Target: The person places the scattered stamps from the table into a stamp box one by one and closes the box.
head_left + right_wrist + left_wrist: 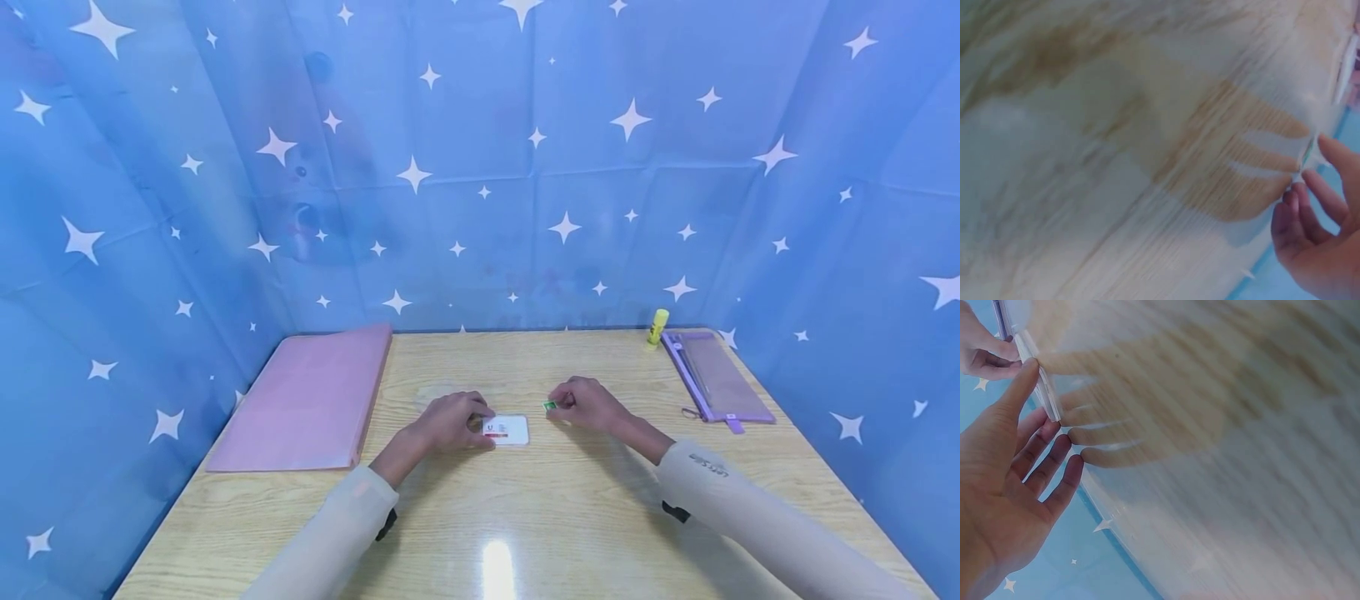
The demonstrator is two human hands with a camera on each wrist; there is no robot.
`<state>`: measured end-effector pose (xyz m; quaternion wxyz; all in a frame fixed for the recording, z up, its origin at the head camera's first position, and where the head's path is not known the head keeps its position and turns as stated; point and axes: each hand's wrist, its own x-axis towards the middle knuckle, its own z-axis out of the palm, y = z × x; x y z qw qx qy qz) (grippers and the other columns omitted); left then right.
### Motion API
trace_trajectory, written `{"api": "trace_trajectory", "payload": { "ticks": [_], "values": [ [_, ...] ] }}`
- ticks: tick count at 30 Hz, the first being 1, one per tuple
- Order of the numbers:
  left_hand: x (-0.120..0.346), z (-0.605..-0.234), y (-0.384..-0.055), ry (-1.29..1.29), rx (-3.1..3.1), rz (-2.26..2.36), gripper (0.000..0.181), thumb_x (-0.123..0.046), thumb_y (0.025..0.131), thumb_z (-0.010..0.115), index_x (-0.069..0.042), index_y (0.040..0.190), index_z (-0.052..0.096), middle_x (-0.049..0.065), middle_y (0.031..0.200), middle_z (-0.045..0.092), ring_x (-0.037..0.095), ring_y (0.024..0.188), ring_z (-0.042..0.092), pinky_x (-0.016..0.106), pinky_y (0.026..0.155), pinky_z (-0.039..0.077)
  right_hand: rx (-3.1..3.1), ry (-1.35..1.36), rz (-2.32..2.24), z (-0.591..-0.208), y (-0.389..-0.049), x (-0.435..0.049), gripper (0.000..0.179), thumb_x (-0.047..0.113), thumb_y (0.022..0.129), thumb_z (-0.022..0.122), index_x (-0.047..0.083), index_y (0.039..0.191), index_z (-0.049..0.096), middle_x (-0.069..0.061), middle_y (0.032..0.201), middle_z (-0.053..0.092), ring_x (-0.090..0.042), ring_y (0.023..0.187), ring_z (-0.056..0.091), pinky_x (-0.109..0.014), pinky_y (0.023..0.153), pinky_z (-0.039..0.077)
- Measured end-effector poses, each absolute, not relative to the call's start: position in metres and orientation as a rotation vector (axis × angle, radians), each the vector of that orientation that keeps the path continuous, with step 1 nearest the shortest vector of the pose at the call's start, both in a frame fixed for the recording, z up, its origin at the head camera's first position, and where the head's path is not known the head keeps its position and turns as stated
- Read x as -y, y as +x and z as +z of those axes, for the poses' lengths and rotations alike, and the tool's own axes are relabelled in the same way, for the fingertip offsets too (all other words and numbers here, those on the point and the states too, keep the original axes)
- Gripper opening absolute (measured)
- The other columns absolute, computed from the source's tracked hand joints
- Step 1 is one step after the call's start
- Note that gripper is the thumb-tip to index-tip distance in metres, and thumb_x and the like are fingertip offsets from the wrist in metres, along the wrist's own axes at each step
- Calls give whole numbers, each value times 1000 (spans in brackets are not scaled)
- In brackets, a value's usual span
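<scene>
My left hand (452, 421) holds a small white rectangular block (517, 430) with rounded corners and a printed label with a red strip, thumb at one edge and fingers at the opposite edge. In the left wrist view the white block (1040, 384) looks thin, gripped between the thumb and fingers of the left hand (1019, 462). To the right of it, my right hand (590, 403) pinches a tiny green piece (551, 406) just over the tabletop. The right wrist view shows this piece (1307, 152) edge-on between thumb and index finger of the right hand (1329, 225).
A pink folder (303, 400) lies on the left of the wooden table (450, 517). At the back right stand a yellow glue stick (657, 328) and, lying flat, a purple mesh zip pouch (716, 375). A blue star-patterned curtain (480, 167) surrounds the table.
</scene>
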<state>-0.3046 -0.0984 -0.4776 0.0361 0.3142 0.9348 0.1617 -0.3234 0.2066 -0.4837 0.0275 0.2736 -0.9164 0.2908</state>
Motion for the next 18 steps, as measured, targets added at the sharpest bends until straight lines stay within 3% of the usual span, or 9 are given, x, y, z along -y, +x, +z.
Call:
{"api": "trace_trajectory", "payload": {
  "ticks": [6,18],
  "values": [
    [98,-477,-305,975,-2868,490,54,-44,88,84,-18,133,73,-1,130,67,16,113,64,34,92,51,2808,846,868,-482,-322,-205,19,10,88,84,-2,102,78,0,79,67,-12,76,62,-38,78,58],
    [98,-477,-306,974,-2860,477,54,-45,87,84,-17,133,73,0,131,67,17,114,64,35,93,51,2829,894,907,-486,-324,-203,17,5,90,79,-1,105,77,-2,87,70,-13,79,64,-26,71,54]
  ]
}}
